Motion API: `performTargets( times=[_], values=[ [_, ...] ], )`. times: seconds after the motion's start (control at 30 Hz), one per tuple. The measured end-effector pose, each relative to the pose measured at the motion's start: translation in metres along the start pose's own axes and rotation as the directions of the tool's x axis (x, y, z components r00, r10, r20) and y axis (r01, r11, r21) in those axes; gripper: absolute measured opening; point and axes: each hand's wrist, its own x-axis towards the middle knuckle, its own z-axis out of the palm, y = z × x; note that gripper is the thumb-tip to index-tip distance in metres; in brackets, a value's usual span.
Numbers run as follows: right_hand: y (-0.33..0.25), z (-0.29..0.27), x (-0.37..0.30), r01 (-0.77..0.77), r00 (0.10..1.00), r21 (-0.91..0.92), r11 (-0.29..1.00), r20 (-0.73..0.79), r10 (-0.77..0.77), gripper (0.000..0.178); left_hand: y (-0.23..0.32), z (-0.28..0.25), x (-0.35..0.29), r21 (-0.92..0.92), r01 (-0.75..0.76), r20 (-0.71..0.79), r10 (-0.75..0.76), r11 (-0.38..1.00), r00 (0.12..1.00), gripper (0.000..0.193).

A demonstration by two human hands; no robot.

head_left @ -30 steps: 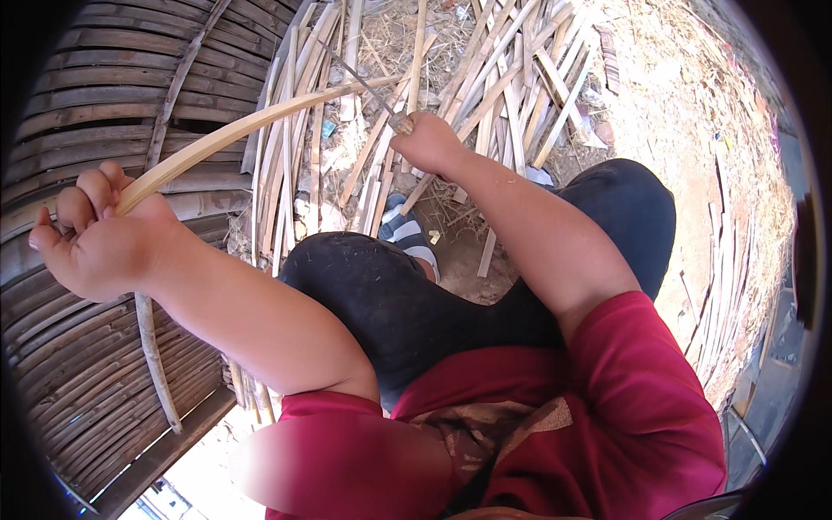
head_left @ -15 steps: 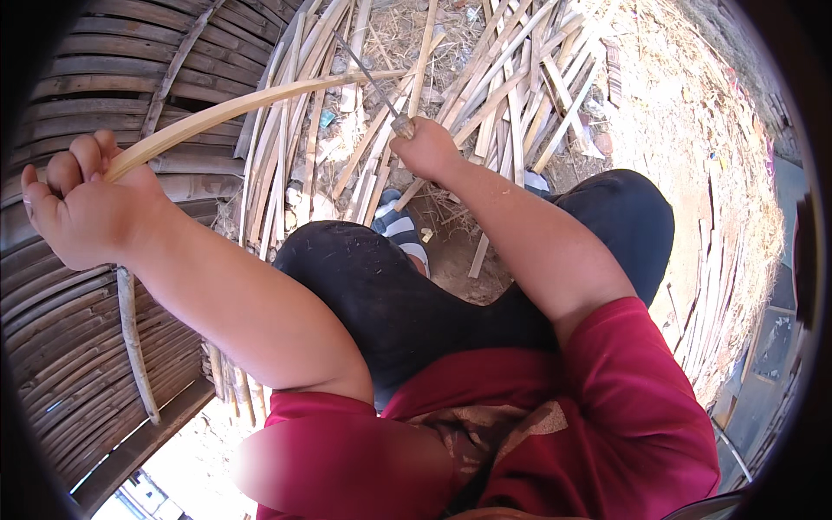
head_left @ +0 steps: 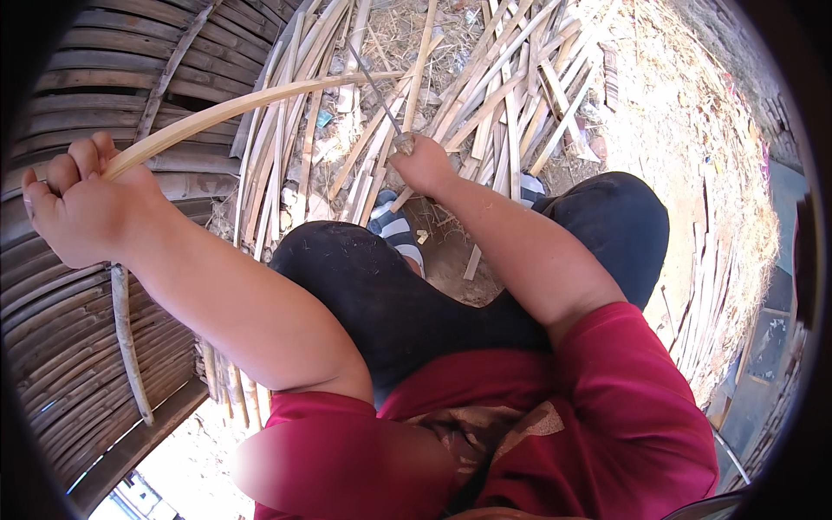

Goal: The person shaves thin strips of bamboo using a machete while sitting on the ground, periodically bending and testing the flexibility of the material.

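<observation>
My left hand (head_left: 91, 208) is raised at the far left, its fingers closed round the near end of a long, pale bamboo strip (head_left: 227, 110). From there the strip runs right and away from me, looking curved in this wide view. My right hand (head_left: 426, 165) grips the short, light handle of a knife (head_left: 379, 97) beyond my knees. Its thin, dark blade points away and to the left, crossing the strip near the far end. Whether blade and strip touch there, I cannot tell.
Many split bamboo strips (head_left: 511, 95) lie heaped on the straw-littered ground ahead, with more at the left (head_left: 276, 165). A slatted bamboo wall (head_left: 104, 104) stands close on my left. My bent knees (head_left: 334, 260) are below my forearms. Straw (head_left: 685, 113) covers the ground at right.
My right hand has drawn slightly toward me with the knife, and the blade stands a little steeper across the strip. My left hand and the strip have barely moved.
</observation>
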Motion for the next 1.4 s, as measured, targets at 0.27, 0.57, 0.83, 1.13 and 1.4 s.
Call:
performTargets(
  times=[0.27, 0.57, 0.83, 1.13, 1.4],
  values=[
    [-0.048, -0.033, 0.011, 0.111, 0.971, 0.252, 0.961, -0.236, -0.05, 0.046, -0.003, -0.002, 0.0, -0.074, -0.017, 0.131, 0.026, 0.997, 0.991, 0.021],
    [0.006, -0.001, 0.004, -0.209, 0.977, 0.048, 0.977, 0.044, 0.207, 0.045, -0.004, -0.008, 0.007, -0.107, 0.055, 0.068, -0.048, 0.993, 0.997, 0.023],
    [-0.021, -0.006, 0.007, 0.01, 1.0, 0.084, 0.996, -0.004, -0.01, 0.048, -0.002, -0.004, 0.002, -0.131, 0.029, 0.185, -0.004, 0.991, 0.983, 0.021],
    [-0.018, -0.006, -0.004, 0.017, 0.999, 0.196, 0.98, -0.049, -0.007, 0.046, 0.03, 0.001, -0.01, -0.208, 0.036, 0.132, -0.008, 0.977, 0.991, 0.019],
    [-0.103, -0.113, -0.026, 0.038, 0.995, 0.876, 0.482, -0.078, 0.063, 0.033, 0.15, -0.064, -0.001, -0.578, -0.007, 0.253, 0.187, 0.816, 0.949, 0.016]
  ],
)
